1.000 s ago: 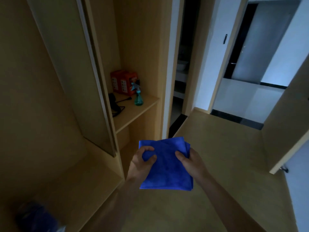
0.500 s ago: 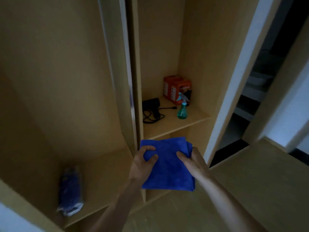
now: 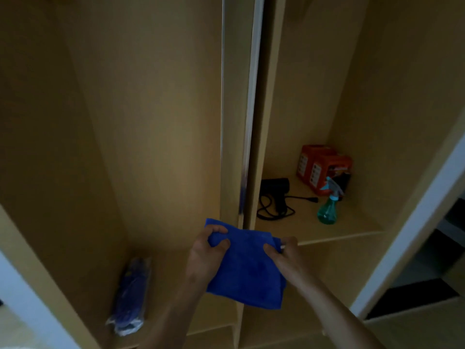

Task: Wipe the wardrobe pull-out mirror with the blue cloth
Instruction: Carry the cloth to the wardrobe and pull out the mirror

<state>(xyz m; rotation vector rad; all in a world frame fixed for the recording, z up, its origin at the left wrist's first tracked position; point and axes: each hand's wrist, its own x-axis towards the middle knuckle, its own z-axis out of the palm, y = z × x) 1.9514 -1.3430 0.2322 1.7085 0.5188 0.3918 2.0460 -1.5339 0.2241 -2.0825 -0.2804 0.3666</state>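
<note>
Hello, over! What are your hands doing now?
Left hand and right hand both gripping blue cloth. Mirror edge-on, not wiped yet. Nothing blocking it.

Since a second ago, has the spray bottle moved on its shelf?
No. The spray bottle stands in the same spot beside the red boxes, right of the hair dryer; only the camera turned.

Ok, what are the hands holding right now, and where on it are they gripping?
Both hold the folded blue microfibre cloth: left hand pinches its upper left corner, right hand its upper right edge.
</note>
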